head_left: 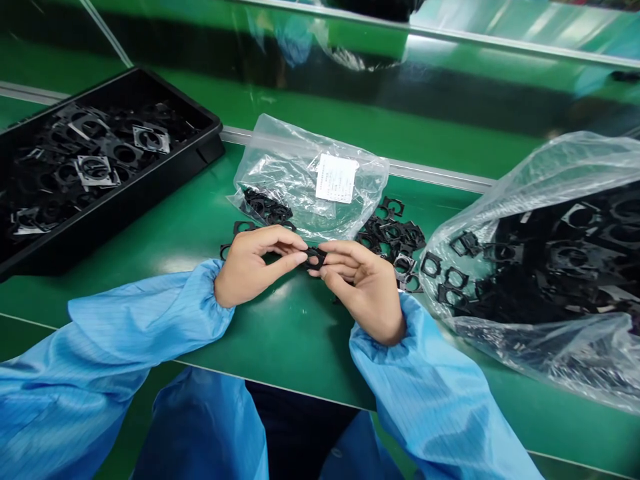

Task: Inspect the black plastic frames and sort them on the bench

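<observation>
A small black square frame with a round hole (315, 252) is held up between both hands above the green table. My left hand (257, 263) pinches its left edge between thumb and fingers. On the opposite side my right hand (367, 280) grips it with thumb and fingertips. Just behind the right hand lies a pile of similar black frames (395, 233), a few with a silvery face. Some more frames (243, 227) lie behind the left hand, partly hidden by it.
A black tray (200, 143) full of such frames stands at the left. In the middle back lies a clear plastic bag (295, 150) with a white label (336, 178) and black parts. A large clear bag (540, 167) of frames spreads over the right side. A low green wall (425, 127) runs behind.
</observation>
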`<state>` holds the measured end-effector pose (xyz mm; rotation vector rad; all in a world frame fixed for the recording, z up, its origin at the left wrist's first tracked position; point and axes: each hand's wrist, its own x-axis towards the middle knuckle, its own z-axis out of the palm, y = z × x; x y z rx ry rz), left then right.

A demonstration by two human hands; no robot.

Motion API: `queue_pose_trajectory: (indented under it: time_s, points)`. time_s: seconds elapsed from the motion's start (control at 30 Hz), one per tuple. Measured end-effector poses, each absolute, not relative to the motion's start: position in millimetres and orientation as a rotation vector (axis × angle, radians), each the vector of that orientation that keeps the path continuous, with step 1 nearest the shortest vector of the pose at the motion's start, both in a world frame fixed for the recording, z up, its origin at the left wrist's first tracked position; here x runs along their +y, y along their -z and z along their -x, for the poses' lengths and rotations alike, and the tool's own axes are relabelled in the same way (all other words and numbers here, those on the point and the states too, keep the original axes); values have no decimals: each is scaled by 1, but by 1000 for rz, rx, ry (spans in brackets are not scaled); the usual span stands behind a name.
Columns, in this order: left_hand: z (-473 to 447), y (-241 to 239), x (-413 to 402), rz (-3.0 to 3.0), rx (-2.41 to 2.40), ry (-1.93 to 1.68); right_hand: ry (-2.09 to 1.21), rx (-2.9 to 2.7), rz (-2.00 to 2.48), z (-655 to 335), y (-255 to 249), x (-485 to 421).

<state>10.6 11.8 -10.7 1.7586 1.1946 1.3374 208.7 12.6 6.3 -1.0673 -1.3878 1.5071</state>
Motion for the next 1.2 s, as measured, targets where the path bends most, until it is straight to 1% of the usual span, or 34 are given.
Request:
queue_pose_trajectory:
  time_s: [0.8, 1.2]
  points:
    - [-11, 11, 13, -1758, 1270, -1325, -1525, -1416, 1023, -209, -6, 13]
    - [-8, 9, 13, -1973, 1184, -1344, -1399, -1453, 1123, -207, -6, 12]
